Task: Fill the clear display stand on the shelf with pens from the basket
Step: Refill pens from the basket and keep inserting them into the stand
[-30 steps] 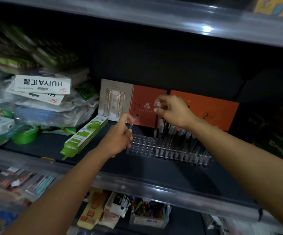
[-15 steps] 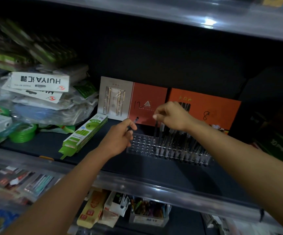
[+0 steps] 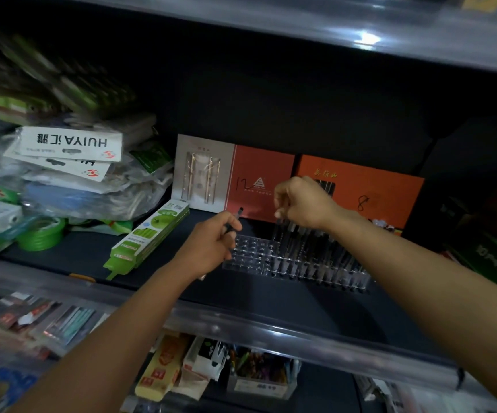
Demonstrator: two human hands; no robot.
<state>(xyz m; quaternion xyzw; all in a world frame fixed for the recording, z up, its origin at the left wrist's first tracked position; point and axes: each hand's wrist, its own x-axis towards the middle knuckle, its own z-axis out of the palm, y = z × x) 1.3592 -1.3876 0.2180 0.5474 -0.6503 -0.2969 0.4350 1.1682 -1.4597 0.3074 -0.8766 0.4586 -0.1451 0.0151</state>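
Lowered since a second ago, the right hand (image 3: 304, 204) pinches a pen (image 3: 277, 234) into the clear display stand (image 3: 253, 257) on the dark shelf (image 3: 301, 296). Left hand (image 3: 211, 245), fingers curled, grips one pen (image 3: 237, 217) beside the stand's vacant holes. Two orange boxes (image 3: 384, 189) stand behind. A green packet (image 3: 149, 236) lies to the left.

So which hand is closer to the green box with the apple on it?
The left hand. It holds a pen just right of the green box. The right hand is farther right, over the pens standing in the clear stand.
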